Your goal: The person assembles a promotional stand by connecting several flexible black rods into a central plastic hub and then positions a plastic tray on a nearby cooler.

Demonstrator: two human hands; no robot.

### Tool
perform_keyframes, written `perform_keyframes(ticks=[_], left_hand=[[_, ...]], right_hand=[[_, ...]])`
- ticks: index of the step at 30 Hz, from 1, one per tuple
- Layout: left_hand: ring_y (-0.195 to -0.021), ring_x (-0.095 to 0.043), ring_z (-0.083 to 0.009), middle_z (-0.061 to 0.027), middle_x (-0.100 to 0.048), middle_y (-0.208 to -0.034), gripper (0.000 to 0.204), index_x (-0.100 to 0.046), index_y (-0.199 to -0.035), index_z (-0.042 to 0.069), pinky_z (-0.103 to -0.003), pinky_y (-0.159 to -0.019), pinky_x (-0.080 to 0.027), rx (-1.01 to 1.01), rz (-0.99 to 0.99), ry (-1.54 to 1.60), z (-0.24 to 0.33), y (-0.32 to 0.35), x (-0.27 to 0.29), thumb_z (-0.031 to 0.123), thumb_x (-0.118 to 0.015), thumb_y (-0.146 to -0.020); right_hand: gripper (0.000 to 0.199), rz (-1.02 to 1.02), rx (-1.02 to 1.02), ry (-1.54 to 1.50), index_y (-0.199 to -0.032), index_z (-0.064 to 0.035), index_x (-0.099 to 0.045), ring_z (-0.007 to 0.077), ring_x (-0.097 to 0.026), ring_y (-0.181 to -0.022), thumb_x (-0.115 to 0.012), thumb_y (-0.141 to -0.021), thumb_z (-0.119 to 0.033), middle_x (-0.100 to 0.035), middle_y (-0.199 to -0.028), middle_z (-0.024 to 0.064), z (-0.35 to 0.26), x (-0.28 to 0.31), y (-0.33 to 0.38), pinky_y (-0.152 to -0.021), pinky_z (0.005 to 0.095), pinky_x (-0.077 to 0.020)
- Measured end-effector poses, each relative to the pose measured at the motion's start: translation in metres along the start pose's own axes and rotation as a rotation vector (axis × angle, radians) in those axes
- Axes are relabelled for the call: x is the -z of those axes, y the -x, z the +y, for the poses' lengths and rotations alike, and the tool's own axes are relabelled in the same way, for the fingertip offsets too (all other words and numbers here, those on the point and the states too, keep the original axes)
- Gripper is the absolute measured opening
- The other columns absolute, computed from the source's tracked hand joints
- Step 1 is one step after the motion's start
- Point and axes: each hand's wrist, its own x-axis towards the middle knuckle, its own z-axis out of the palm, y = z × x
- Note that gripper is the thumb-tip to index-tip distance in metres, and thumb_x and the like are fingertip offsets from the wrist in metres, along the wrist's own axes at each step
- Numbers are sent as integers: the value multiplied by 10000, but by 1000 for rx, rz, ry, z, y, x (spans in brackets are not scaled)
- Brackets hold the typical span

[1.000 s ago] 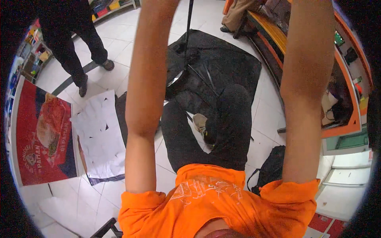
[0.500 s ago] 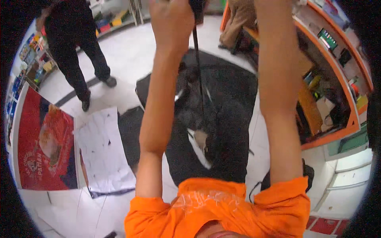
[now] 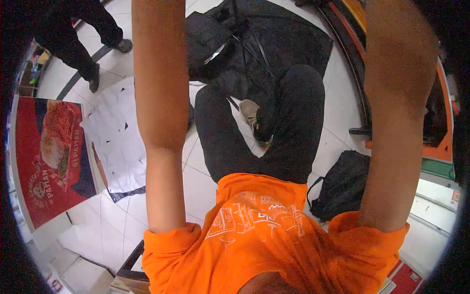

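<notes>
The cloth (image 3: 293, 39) lies spread, a pole (image 3: 240, 34) over it and arms (image 3: 159, 98) either side, hands out of view, so grip and remaining work cannot be told.

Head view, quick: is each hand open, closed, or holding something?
Left hand: out of view, cannot tell; only the left arm shows.
Right hand: also out of view, cannot tell; only the right arm shows.
</notes>
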Motion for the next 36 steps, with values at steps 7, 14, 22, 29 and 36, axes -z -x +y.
perform_keyframes(ticks=[7,14,22,29,36], left_hand=[[-631,-537,-291,-115,-560,-686,221,-586,-762,26,-416,-565,-431,121,40,137,-24,9,29,241,-603,-805],[-623,-521,-283,-110,-544,-687,225,-576,-769,26,-413,-557,-420,197,130,146,-37,15,99,246,-587,-816],[-615,-503,-274,-105,-526,-688,230,-564,-777,27,-409,-547,-408,270,191,196,-51,27,147,251,-569,-829],[-607,-487,-266,-101,-511,-688,235,-554,-783,27,-406,-539,-397,317,221,222,-58,33,184,255,-553,-840],[-600,-471,-258,-97,-495,-689,240,-544,-790,28,-403,-530,-386,399,196,280,-93,20,220,260,-538,-852]], right_hand=[[332,26,-47,187,-769,-97,-436,186,-340,-574,-366,-1024,-298,-367,-663,40,2,38,27,-566,326,-301],[321,-10,-68,194,-789,-85,-462,207,-381,-612,-383,-1018,-294,-408,-693,58,28,21,29,-607,344,-330],[310,-27,-94,252,-812,-71,-492,231,-428,-655,-402,-1012,-290,-455,-727,79,41,20,38,-653,364,-362],[303,-38,-109,301,-832,-59,-518,252,-470,-693,-420,-1007,-287,-496,-757,97,54,15,47,-693,382,-390],[299,-57,-111,405,-852,-48,-544,272,-511,-731,-437,-1001,-283,-537,-788,115,84,17,45,-734,400,-418]])
